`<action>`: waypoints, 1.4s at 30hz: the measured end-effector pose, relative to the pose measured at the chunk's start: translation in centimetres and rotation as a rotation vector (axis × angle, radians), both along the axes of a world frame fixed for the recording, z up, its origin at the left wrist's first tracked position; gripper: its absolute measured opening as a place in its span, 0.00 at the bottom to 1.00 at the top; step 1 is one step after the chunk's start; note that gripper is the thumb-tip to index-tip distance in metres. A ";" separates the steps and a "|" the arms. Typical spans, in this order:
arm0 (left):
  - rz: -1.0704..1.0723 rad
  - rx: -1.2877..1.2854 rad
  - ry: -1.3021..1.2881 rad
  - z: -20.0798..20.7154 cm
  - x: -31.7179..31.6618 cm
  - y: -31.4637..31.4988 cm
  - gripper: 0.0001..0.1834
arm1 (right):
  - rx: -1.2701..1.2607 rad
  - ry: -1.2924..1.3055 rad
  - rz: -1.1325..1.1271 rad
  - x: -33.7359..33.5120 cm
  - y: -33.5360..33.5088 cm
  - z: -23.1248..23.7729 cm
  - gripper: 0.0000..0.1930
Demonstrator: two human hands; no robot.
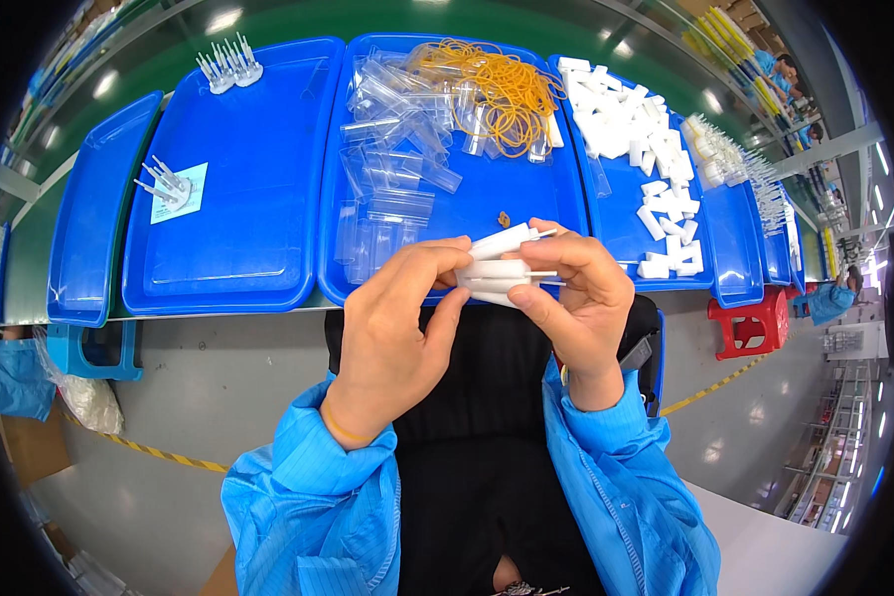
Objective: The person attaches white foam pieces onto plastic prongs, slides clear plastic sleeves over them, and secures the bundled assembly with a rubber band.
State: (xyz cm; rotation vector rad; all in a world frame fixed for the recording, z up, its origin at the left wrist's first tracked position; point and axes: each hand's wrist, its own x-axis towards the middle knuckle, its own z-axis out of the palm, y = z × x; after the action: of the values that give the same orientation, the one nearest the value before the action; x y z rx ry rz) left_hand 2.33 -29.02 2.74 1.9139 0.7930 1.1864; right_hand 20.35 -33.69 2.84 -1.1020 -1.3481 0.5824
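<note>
Both hands meet over my lap, just in front of the table edge. My left hand [399, 320] and my right hand [578, 290] together grip a small stack of white plastic pieces [498, 266] with thin pins sticking out to the right. Left fingers pinch the stack's left end; right thumb and fingers close on its right side. Behind them, a blue tray [467, 214] carries clear plastic bags [392, 174] and a tangle of yellow rubber bands [502, 84].
A blue tray [248, 189] on the left carries a few pinned white parts [228, 65] and more on a paper card [174, 189]. Right trays hold loose white blocks [636, 124]. A red stool [750, 323] stands on the grey floor. Other people work at far right.
</note>
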 end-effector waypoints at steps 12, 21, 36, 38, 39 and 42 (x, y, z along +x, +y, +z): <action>-0.064 -0.030 -0.063 0.8 -1.0 0.1 0.25 | 0.265 -0.226 -0.176 0.3 0.9 2.6 0.18; -0.063 -0.309 -0.440 0.3 -2.7 -0.6 0.26 | -0.236 -0.963 -0.467 13.3 6.7 3.1 0.08; -0.202 -0.405 -0.506 -0.4 -2.7 -0.5 0.23 | 0.072 -0.329 -0.238 7.5 1.5 1.6 0.13; -0.215 -0.410 -0.497 -0.2 -2.6 -0.7 0.23 | 0.097 -0.309 -0.199 6.9 1.1 1.7 0.13; -0.218 -0.412 -0.504 0.0 -2.5 -0.8 0.23 | 0.126 -0.289 -0.153 6.6 1.0 1.7 0.13; -0.200 -0.371 -0.481 -0.4 -2.5 -0.8 0.24 | 0.154 -0.175 -0.082 5.5 0.9 1.5 0.12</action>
State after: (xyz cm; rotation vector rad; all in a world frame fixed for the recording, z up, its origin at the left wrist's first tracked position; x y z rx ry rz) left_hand -0.19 -29.87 2.35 1.2997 0.5025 1.2086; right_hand 25.88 -32.82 4.38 -1.0952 -1.4651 0.3224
